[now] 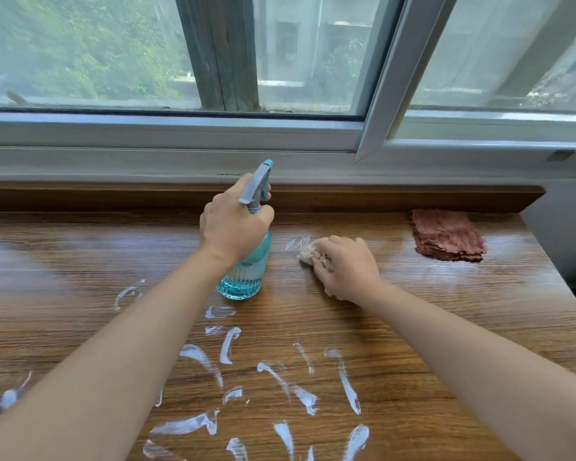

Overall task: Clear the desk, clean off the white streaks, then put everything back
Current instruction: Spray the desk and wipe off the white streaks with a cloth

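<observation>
1. Head view: wooden tabletop below a window, marked with white streaks.
2. Left hand grips the spray bottle at its neck; likely rigid, light, base resting on the tabletop.
3. Right hand presses a crumpled wipe, soft, onto a streak.
4. Folded cloth lies well apart.

The left grip closes round the neck of a ribbed blue glass spray bottle standing on the wooden counter. Just right of it, the right grip presses a crumpled pale cloth wad onto the counter. Farther right of that grip, near the counter's back edge, lies a folded reddish-brown rag. White smeared streaks lie nearer than both grips. A window sill runs behind them.
</observation>
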{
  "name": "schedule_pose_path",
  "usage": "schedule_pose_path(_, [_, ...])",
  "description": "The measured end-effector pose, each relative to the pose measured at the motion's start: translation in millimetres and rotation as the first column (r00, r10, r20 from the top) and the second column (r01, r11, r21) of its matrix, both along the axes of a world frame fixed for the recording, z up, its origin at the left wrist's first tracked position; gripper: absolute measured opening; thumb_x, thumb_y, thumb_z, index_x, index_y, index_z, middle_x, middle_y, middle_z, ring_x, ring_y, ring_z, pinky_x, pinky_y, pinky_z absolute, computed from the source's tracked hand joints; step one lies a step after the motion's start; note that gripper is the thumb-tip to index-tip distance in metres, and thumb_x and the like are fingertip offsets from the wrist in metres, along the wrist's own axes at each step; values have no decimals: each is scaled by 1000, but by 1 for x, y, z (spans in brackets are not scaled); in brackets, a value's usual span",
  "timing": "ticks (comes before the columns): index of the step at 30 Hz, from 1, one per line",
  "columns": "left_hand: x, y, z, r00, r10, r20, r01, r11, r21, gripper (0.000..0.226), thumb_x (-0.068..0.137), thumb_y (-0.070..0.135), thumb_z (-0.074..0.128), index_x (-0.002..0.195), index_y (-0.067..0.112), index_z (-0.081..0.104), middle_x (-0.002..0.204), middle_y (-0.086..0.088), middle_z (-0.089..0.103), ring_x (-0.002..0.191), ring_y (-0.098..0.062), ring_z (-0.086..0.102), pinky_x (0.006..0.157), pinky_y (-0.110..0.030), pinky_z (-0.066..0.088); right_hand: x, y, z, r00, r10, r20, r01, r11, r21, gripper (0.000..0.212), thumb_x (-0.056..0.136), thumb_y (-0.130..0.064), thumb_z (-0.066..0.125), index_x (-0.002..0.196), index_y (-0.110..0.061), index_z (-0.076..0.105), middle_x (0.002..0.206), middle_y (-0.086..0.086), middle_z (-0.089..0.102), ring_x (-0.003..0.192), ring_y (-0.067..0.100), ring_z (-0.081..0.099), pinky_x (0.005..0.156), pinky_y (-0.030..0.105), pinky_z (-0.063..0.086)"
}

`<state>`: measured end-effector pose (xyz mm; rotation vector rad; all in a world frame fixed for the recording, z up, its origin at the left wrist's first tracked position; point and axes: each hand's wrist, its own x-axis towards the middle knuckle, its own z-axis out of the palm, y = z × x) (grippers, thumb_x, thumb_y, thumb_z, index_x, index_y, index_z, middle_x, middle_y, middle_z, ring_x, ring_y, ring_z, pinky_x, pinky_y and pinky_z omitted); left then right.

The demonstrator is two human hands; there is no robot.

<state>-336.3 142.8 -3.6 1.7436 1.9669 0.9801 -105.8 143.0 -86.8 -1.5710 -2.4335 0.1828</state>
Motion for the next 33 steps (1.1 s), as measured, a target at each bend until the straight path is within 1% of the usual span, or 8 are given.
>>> schedule_pose_path(5, [-10,-3,-2,995,33,90,-36,999,29,27,73,26,51,97,32,62,70,7,61,67,-26,56,69,-39,51,-25,52,7,940,-341,-30,339,939,-51,22,98,-33,53,103,-18,68,105,3,65,100,31,62,82,41,45])
schedule_pose_path(8, [-9,-4,-2,997,24,68,-26,999,30,27,74,26,52,98,32,62,72,6,63,66,-26,58,70,-41,53,-35,21,9,991,-66,-117,60,997,-56,12,92,-27,59,93,-22,70,100,-8,66,92,26,64,73,34,43])
schedule_pose_path(11, [-6,-3,-2,999,19,42,-20,999,29,28,73,28,50,99,31,60,80,3,68,73,-30,62,73,-42,54,-16,-9,8,970,241,-40,-244,966,-91,13,90,-35,57,89,-25,66,91,-14,64,87,20,64,68,31,32])
schedule_pose_path(13, [-6,-2,-1,999,12,34,-13,1000,20,27,73,28,50,98,30,60,81,3,69,74,-30,63,73,-42,54,-10,12,9,986,168,10,-167,984,-68,15,94,-37,55,94,-28,67,96,-11,67,91,20,65,73,33,35])
schedule_pose_path(17, [-8,1,0,999,20,37,-20,1000,5,26,73,28,49,97,30,59,79,2,68,73,-30,62,73,-42,55,-29,48,10,968,-243,-65,240,969,-49,21,97,-37,56,104,-25,71,103,-2,68,94,26,66,81,38,48])
schedule_pose_path(22, [-5,4,0,999,15,29,-14,1000,-14,28,72,30,50,98,31,60,80,2,68,78,-32,62,77,-43,54,-26,-1,12,991,129,-33,-132,982,-135,14,92,-34,59,90,-23,67,92,-7,68,86,24,66,74,35,46])
schedule_pose_path(27, [-5,4,0,999,12,40,-11,1000,-7,26,74,29,50,97,30,61,82,2,69,76,-30,63,74,-42,54,-28,57,19,969,-245,-28,243,968,-65,21,98,-34,55,97,-19,69,103,2,67,94,29,65,75,36,48])
schedule_pose_path(33, [-5,6,0,999,19,34,-19,1000,-17,28,73,31,49,97,30,61,81,1,68,78,-33,62,76,-43,54,-25,20,18,968,252,-15,-252,961,-117,14,92,-29,62,95,-19,72,101,-2,71,86,26,68,69,34,51])
